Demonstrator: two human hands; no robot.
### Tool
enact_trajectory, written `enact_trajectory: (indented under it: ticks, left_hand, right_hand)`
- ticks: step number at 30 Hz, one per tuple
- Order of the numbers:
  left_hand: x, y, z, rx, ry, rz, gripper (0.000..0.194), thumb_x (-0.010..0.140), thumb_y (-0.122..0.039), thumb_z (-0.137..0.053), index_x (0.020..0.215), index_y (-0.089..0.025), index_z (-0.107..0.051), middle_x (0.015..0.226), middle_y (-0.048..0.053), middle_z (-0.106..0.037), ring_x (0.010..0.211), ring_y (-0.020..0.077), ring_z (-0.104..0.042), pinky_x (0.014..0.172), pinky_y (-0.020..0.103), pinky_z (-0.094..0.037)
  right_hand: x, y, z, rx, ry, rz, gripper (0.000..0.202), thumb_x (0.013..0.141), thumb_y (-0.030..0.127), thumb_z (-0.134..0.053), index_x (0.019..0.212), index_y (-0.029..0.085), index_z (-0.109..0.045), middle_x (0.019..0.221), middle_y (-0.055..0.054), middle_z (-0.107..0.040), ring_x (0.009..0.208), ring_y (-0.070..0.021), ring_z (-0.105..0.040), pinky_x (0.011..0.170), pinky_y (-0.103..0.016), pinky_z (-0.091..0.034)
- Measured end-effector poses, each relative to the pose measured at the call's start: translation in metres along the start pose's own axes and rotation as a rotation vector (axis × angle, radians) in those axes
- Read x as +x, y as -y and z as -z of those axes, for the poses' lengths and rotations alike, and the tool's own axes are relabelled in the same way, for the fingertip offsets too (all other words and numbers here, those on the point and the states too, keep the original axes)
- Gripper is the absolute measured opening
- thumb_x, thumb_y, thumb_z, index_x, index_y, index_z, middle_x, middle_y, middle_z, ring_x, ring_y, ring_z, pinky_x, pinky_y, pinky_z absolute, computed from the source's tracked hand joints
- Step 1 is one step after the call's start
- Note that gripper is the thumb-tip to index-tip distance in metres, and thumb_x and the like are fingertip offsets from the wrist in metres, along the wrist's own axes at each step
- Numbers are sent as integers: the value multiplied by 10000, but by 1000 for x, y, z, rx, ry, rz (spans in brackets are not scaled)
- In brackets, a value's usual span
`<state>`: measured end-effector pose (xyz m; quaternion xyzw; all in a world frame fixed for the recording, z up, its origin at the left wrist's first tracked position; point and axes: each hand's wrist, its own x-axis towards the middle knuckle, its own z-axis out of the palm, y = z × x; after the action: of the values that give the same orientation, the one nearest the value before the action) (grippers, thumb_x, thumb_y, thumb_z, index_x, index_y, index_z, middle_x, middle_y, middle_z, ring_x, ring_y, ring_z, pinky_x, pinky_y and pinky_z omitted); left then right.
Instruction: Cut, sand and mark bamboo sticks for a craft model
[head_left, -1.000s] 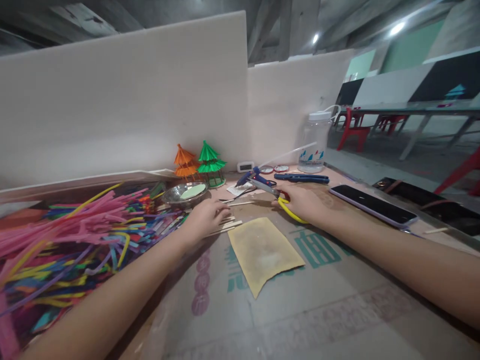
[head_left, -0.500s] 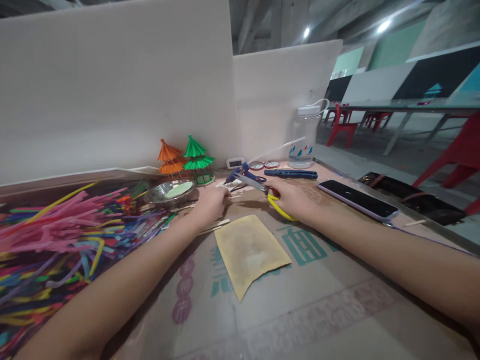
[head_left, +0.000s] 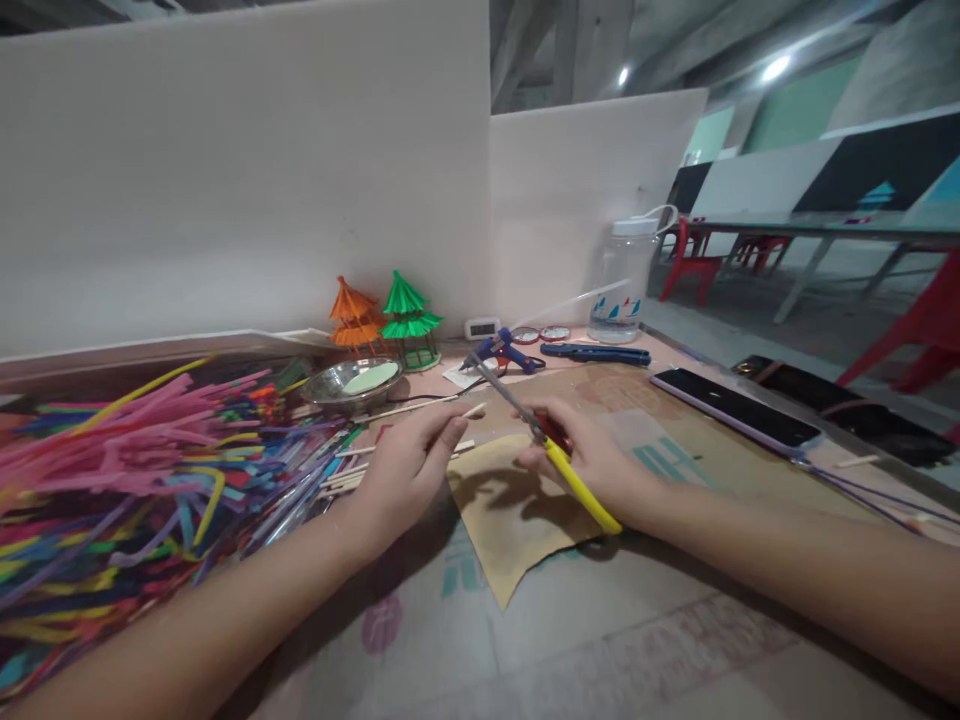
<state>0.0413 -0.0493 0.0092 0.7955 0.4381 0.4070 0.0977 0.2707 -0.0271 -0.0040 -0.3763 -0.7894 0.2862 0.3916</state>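
Observation:
My left hand (head_left: 412,460) is closed, pinching a thin wooden stick (head_left: 475,411) whose tip pokes out past the thumb. In my right hand (head_left: 589,455) is a pair of scissors (head_left: 559,455) with yellow and red handles; its blades point up and left, near the stick but apart from it. Under both hands lies a tan sheet of sandpaper (head_left: 502,550) with a ragged lower edge. More wooden sticks (head_left: 345,483) lie beside my left hand. Behind the blades rests a blue glue gun (head_left: 506,352).
Colourful pipe cleaners (head_left: 135,460) pile up at left. A metal bowl (head_left: 322,385), orange (head_left: 352,310) and green (head_left: 409,310) paper-roofed pavilions, a utility knife (head_left: 596,354) and a water bottle (head_left: 622,280) stand or lie at the back. A phone (head_left: 739,408) lies at right.
Both hands have come back toward me, over the sandpaper. My left hand now lifts a wooden stick, and the scissors have turned to point more steeply upward. The view has shifted slightly.

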Motion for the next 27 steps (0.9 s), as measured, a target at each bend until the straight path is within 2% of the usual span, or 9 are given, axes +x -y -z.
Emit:
enact_trajectory:
  ticks: [3, 7, 11, 16, 22, 27]
  left_hand:
    - [1, -6, 0, -90, -34, -3, 227, 1016, -265, -450, 1067, -185, -656, 976, 33, -715, 881, 159, -642, 779, 257, -482]
    - [0, -13, 3, -135, -63, -58, 174, 1005, -223, -464, 964, -191, -631, 784, -23, -629, 695, 112, -561, 638, 210, -443]
    - [-3, -14, 4, -133, -70, -107, 144, 987, -166, -473, 962, -202, -610, 792, -34, -618, 704, 101, -555, 650, 201, -441]
    - [-6, -8, 1, -77, -62, -112, 174, 952, -106, -463, 868, -199, -583, 779, -25, -619, 716, 113, -566, 658, 223, -436]
    - [-9, -2, -3, -71, -41, -99, 189, 937, -116, -461, 852, -200, -608, 785, 4, -640, 720, 143, -590, 654, 266, -449]
    - [-11, -3, -3, -86, -46, -119, 181, 949, -119, -464, 879, -206, -606, 815, -1, -650, 746, 136, -598, 676, 255, -458]
  right_hand:
    - [-3, -4, -1, -40, 43, 12, 538, 803, 507, -678, 1216, 175, -588, 1017, -88, -635, 880, -237, -584, 784, -380, -475]
    - [-5, -4, -2, -125, 51, 31, 476, 796, 473, -667, 1167, 180, -610, 996, -93, -643, 858, -244, -587, 758, -390, -470]
    - [-5, -3, 0, -169, 41, 62, 437, 822, 437, -673, 1178, 193, -599, 961, -63, -629, 802, -205, -572, 714, -347, -455]
    - [-5, -1, 2, -203, 47, 122, 421, 825, 464, -710, 1128, 193, -599, 877, -22, -563, 728, -162, -511, 654, -299, -420]
    - [-5, 2, 4, -222, 70, 136, 389, 830, 481, -715, 1055, 184, -601, 846, -9, -533, 711, -152, -480, 640, -285, -396]
    - [-6, 1, 7, -234, 76, 158, 389, 831, 487, -724, 1057, 186, -626, 842, -5, -543, 701, -143, -473, 627, -271, -379]
